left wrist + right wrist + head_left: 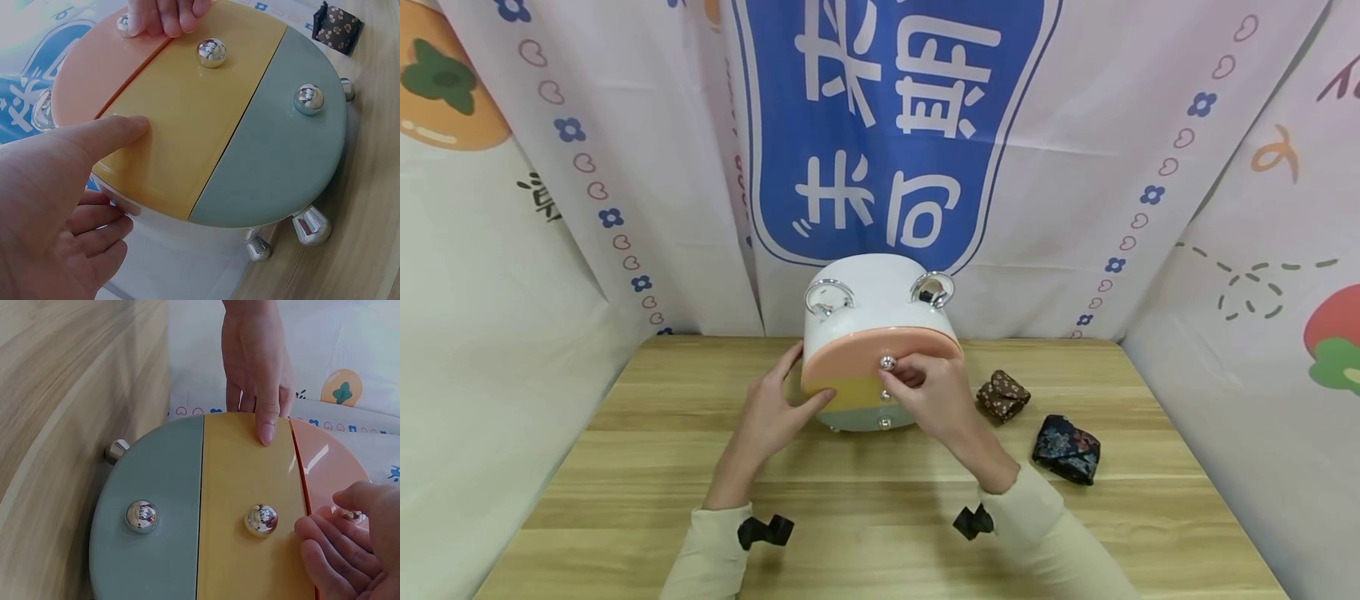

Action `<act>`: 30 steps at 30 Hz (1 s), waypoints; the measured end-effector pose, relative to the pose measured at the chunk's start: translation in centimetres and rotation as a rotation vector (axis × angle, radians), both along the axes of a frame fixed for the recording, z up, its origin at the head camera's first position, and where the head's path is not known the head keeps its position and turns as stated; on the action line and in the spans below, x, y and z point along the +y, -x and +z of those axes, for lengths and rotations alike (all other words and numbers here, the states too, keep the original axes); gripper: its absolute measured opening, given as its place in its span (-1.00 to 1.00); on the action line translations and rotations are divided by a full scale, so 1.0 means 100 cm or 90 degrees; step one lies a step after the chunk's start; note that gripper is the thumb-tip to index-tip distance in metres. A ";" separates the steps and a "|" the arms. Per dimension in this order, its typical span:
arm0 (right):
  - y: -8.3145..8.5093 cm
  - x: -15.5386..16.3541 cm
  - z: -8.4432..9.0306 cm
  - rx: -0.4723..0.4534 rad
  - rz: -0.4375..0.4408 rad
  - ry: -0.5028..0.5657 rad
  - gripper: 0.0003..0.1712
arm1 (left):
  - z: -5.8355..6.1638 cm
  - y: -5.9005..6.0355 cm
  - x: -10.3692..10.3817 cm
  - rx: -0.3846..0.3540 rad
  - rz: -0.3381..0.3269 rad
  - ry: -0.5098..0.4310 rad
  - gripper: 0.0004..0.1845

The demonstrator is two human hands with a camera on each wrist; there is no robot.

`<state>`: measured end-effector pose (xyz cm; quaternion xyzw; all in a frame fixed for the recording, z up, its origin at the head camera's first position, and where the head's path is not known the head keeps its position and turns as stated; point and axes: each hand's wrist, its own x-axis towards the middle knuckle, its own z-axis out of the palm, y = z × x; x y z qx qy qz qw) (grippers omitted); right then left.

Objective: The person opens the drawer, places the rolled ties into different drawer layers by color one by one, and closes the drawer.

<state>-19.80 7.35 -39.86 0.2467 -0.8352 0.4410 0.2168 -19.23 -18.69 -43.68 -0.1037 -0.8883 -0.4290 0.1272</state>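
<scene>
A white, rounded chest of drawers (872, 287) stands on the table, with an orange drawer (322, 456), a yellow drawer (187, 112) and a green drawer (275, 150), each with a round silver knob. My left hand (775, 412) holds its left side, thumb laid on the yellow front and fingers round the white wall. My right hand (936, 392) has thumb and fingertips at the orange drawer's knob (887, 363), pinching it. A thin dark-red gap shows between the orange and yellow fronts. The yellow drawer's knob (260, 520) sits just below the right fingers.
Right of the chest lie a brown flowered pouch (1003, 396) and a dark blue flowered pouch (1066, 450). Two silver ring shapes (829, 297) stick up from the chest's top. Printed cloth (1060, 208) hangs behind the wooden table (865, 533) and along both sides.
</scene>
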 end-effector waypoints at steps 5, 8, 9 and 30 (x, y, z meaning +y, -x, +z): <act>0.002 0.000 0.000 0.002 0.001 0.002 -0.88 | 0.000 0.000 0.000 -0.001 -0.001 -0.002 0.01; 0.003 0.000 0.000 0.002 0.004 0.006 -0.88 | 0.000 0.000 0.000 -0.002 0.001 -0.002 0.01; 0.004 0.000 0.000 0.000 0.007 0.007 -0.88 | 0.000 0.000 0.000 -0.003 0.002 -0.002 0.01; 0.003 0.002 0.000 -0.009 0.016 -0.003 -0.87 | -0.001 0.002 0.000 -0.008 0.010 0.011 0.06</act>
